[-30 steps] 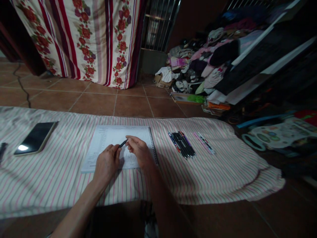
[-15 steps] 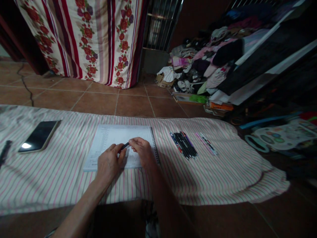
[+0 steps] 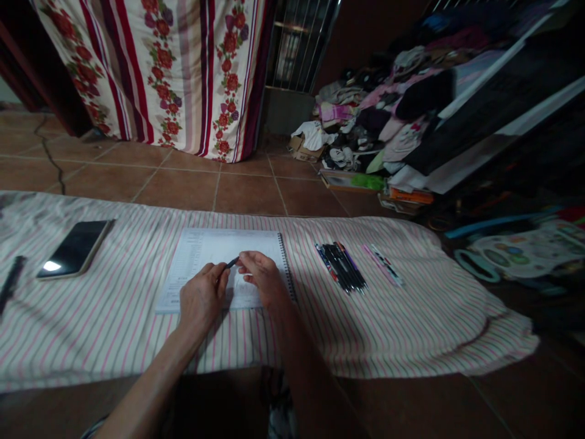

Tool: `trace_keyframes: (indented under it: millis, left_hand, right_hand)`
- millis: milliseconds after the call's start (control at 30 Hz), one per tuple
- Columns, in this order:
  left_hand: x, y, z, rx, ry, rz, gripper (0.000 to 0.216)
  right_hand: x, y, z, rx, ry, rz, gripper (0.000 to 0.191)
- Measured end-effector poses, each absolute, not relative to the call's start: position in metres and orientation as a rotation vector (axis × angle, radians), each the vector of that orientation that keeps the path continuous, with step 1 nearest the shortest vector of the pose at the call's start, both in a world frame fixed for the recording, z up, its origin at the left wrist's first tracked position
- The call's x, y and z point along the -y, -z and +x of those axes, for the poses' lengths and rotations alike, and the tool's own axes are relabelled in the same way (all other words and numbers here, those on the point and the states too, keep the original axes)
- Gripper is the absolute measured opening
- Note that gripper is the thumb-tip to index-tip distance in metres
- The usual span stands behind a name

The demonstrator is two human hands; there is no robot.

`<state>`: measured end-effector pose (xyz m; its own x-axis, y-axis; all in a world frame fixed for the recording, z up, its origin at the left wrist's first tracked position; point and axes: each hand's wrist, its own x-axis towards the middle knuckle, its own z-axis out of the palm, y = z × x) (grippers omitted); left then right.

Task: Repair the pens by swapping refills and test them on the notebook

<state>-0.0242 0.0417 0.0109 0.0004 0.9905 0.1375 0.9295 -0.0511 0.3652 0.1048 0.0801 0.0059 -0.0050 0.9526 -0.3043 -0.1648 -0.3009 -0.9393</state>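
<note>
- Holding a dark pen (image 3: 232,262) in the left hand (image 3: 201,296), pinched at its nearer end between thumb and fingers.
- Meeting the pen's other end with the bent fingertips of the right hand (image 3: 261,274); cannot tell whether pinching it or merely touching it.
- Holding the pen at a slant over the middle of a spiral-bound notebook (image 3: 237,239), between both hands.
- Can see faint print down the notebook's left side and coil binding along its right edge.
- Resting flat on the striped, cloth-covered tabletop (image 3: 425,329), as seen with the notebook.
- Find a row of mostly black pens (image 3: 340,268) to the right of the notebook, lying side by side.
- Find a pink pen (image 3: 375,263) and a white-and-black pen (image 3: 387,266) farther right, lying close together.
- Find a phone (image 3: 75,250) on the left, dark screen up, reflecting light.
- Can see a dark object (image 3: 11,280) at the far left, too unclear to identify.
</note>
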Motion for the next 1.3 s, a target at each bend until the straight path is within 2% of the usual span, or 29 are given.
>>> trace_keyframes:
  millis: [300, 500, 833, 1000, 1300]
  left_hand:
    - [-0.0419, -0.0079, -0.0249, -2.006, -0.531, 2.131, 0.032]
    - [-0.0414, -0.008, -0.0246, -2.031, -0.554, 2.114, 0.033]
    - [-0.0402, -0.0082, -0.0249, -2.039, -0.505, 2.125, 0.034]
    - [-0.0391, -0.009, -0.0248, -2.043, -0.502, 2.128, 0.033]
    - [-0.0396, -0.0104, -0.0237, -2.031, -0.46, 2.137, 0.032]
  right_hand:
    - [-0.0815, -0.0003, 0.1055, 1.043, -1.398, -1.327, 0.021]
    - [-0.0792, -0.0063, 0.1043, 0.98, -1.485, -1.303, 0.028]
    - [-0.0819, -0.0025, 0.1052, 1.063, -1.397, -1.342, 0.017]
    - [-0.0808, -0.0065, 0.1046, 1.011, -1.452, -1.333, 0.022]
    - [-0.0801, -0.0066, 0.1038, 1.024, -1.399, -1.345, 0.017]
